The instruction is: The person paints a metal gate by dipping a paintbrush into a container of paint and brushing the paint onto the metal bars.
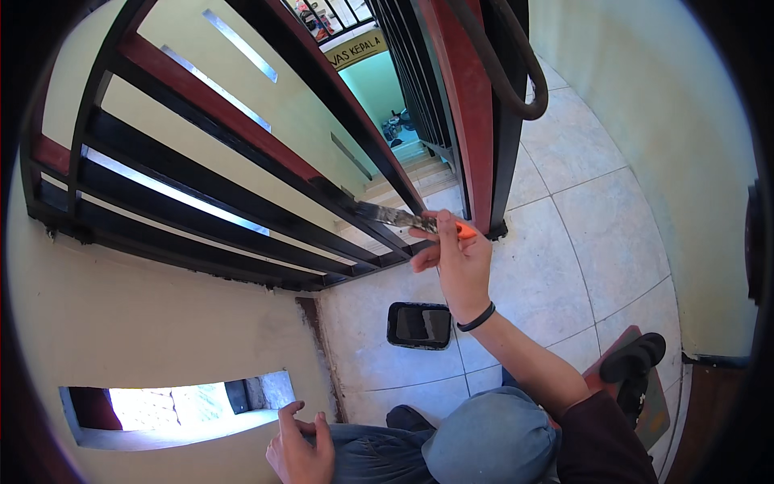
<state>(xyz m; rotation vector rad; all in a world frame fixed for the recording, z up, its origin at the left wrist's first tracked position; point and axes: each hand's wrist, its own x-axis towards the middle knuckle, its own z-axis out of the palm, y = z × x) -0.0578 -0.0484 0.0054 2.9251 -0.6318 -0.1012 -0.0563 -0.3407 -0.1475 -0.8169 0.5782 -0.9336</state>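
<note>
A paintbrush [393, 216] with an orange handle is held between the thumb and fingers of my right hand [459, 260]. Its dark bristles touch a bar of the metal railing [344, 202], where black paint meets the dark red surface farther up the bar. Other bars of the railing are black, some partly red. A black plastic tray [420, 349] holding dark, glossy liquid stands on the floor tiles below my right hand. My left hand [305, 444], fingers partly curled and apart, holds nothing and is near my leg at the bottom.
A red and black post with a curved metal handrail [535, 109] rises at upper right. Stairs [432, 172] lead down behind the railing. Black sandals [632, 357] lie on a mat at the right. A wall with a slot opening [254, 423] is at lower left.
</note>
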